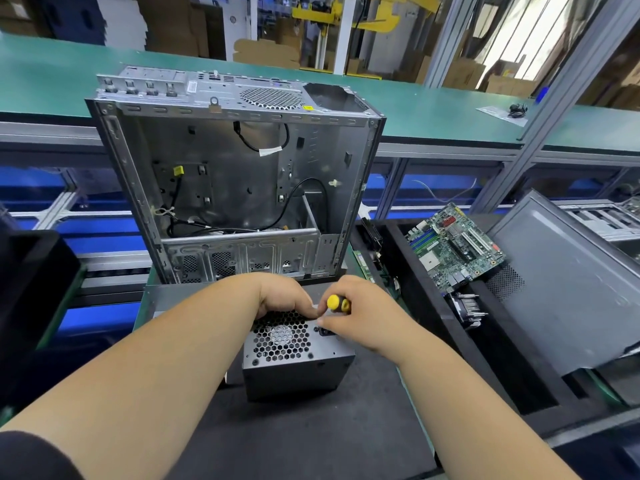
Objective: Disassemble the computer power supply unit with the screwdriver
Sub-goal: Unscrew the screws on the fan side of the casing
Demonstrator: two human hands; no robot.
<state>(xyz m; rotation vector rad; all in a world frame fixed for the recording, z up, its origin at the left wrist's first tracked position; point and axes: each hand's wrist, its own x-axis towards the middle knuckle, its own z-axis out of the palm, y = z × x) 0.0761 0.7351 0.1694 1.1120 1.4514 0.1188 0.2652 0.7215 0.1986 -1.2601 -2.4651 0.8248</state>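
the psu (294,362) is sitting on the dark mat (311,438) in the middle of the bench, directly in front of the person, with its honeycomb fan grille facing up and its dark side wall facing the camera. the left hand (282,294) is resting on the far edge of the psu's top, its fingers curling down over that edge and gripping the box. the right hand (358,313) is gripping the screwdriver (337,303), fingers wrapping round its yellow and black handle, with the yellow butt end pointing up towards the camera; the shaft and tip are hiding under the hand, so where the tip is sitting cannot be told. the two hands are almost touching above the far right part of the grille. just behind the psu an open case (239,174) is standing upright, its gutted interior facing the camera, with black cables lying loose inside. to the right, a motherboard (455,245) is lying tilted in a black tray (433,306), and a grey side panel (568,289) is leaning next to it. a green bench (433,109) is running across the background.
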